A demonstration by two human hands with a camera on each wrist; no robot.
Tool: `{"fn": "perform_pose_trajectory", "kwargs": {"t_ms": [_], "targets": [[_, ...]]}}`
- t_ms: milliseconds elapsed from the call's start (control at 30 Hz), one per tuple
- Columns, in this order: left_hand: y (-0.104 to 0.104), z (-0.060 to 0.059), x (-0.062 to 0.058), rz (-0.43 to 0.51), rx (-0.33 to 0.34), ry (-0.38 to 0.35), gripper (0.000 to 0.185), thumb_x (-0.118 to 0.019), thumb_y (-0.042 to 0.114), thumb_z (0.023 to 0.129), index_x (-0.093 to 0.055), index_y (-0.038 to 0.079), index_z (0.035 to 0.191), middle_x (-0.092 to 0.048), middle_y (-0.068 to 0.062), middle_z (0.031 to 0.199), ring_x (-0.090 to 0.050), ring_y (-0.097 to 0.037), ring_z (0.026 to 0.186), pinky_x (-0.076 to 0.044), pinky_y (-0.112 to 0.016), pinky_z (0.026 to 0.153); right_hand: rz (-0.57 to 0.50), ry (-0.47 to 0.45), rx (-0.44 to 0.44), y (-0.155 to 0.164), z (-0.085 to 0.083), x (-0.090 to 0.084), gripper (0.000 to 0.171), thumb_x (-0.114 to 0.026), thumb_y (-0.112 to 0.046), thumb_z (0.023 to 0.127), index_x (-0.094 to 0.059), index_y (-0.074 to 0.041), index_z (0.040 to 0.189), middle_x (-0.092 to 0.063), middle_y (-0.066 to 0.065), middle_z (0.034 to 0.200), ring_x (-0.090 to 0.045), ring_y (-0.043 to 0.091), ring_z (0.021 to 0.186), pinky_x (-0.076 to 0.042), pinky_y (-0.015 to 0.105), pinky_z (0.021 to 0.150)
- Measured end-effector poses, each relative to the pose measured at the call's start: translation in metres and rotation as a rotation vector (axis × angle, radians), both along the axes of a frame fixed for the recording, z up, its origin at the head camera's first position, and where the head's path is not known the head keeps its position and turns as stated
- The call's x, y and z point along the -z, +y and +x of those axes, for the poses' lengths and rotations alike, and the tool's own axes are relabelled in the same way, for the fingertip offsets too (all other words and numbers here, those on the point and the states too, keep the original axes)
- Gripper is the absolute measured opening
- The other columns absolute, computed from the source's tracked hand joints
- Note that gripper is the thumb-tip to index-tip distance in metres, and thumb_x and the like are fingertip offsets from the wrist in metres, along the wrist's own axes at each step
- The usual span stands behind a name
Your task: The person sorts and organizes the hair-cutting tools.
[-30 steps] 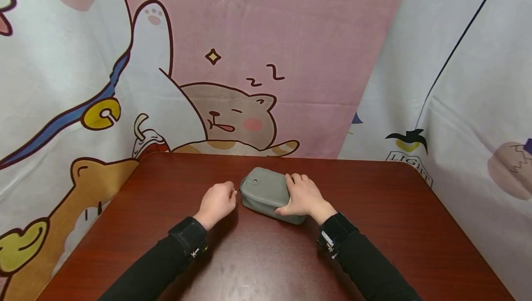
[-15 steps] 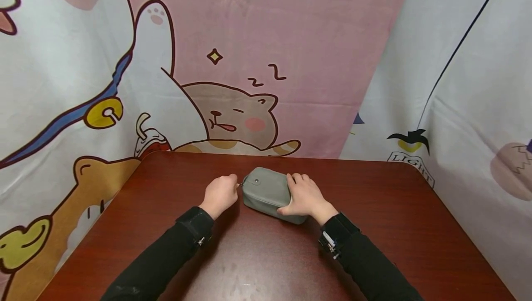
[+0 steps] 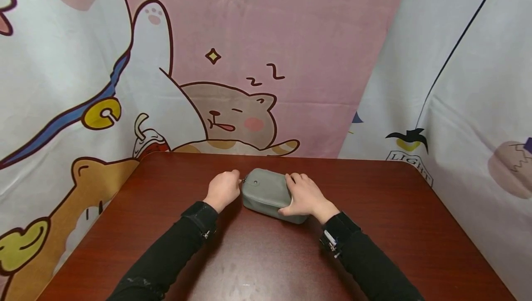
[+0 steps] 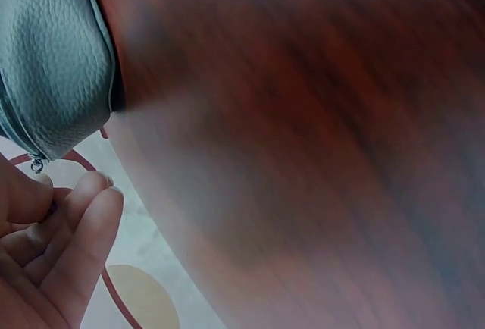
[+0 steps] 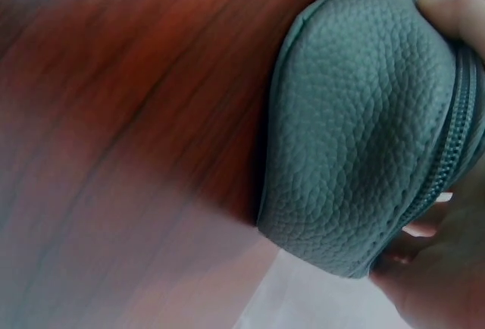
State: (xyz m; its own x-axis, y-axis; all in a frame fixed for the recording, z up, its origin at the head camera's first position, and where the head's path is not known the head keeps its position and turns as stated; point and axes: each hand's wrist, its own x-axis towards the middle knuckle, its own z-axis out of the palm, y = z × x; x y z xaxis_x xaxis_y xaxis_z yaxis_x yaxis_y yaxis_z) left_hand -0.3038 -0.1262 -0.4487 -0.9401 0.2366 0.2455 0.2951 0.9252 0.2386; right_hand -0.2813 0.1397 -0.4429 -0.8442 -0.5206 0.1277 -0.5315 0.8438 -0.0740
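Observation:
A grey-green zipper pouch (image 3: 266,192) of pebbled leather lies on the table, with a small snap on its top near the left end. My left hand (image 3: 223,189) is at its left end, thumb and fingers pinching the zipper pull (image 4: 36,165) at the corner; the fingers mostly cover the pull. My right hand (image 3: 305,195) grips the right end, thumb along the near side and fingers over the top. The right wrist view shows the closed zipper teeth (image 5: 453,128) running along the pouch beside that hand.
The reddish-brown wooden table (image 3: 374,227) spreads around the pouch on all sides. Behind its far edge hangs a cartoon-printed cloth (image 3: 316,61), with a white cloth (image 3: 465,107) to the right.
My left hand has shifted slightly up and to the right, closer to the pouch's left end, still pinching the zipper pull. My right hand and the pouch stay almost in place.

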Motion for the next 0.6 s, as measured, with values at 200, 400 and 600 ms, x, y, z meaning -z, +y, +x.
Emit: {"fn": "perform_pose_trajectory", "kwargs": {"t_ms": [200,400,600], "targets": [[0.003,0.001,0.000,0.010,0.005,-0.002,0.011,-0.070,0.011,0.091,-0.063,0.004,0.087,-0.052,-0.001,0.062,-0.052,-0.017,0.055,-0.047,-0.034,0.053,-0.022,-0.003,-0.082,0.009,-0.002,0.001,0.106,-0.078,-0.059,0.067,-0.044,0.004,0.145,-0.051,0.020,0.135,-0.048,0.037,0.121,-0.041,0.048,0.101],[0.004,0.001,0.001,0.019,0.020,0.019,0.012,-0.069,0.010,0.091,-0.062,0.004,0.085,-0.054,-0.001,0.062,-0.053,-0.017,0.055,-0.047,-0.035,0.052,-0.041,-0.004,-0.152,0.017,-0.004,0.001,0.106,-0.079,-0.057,0.066,-0.044,0.004,0.145,-0.050,0.018,0.137,-0.048,0.035,0.122,-0.042,0.048,0.100],[0.005,-0.002,0.002,0.019,0.048,0.021,0.012,-0.068,0.008,0.092,-0.060,0.005,0.084,-0.054,-0.001,0.063,-0.053,-0.015,0.057,-0.047,-0.033,0.054,-0.062,0.001,-0.188,0.022,-0.003,0.000,0.104,-0.081,-0.053,0.065,-0.045,0.003,0.144,-0.049,0.019,0.137,-0.048,0.036,0.123,-0.043,0.048,0.100]]}}
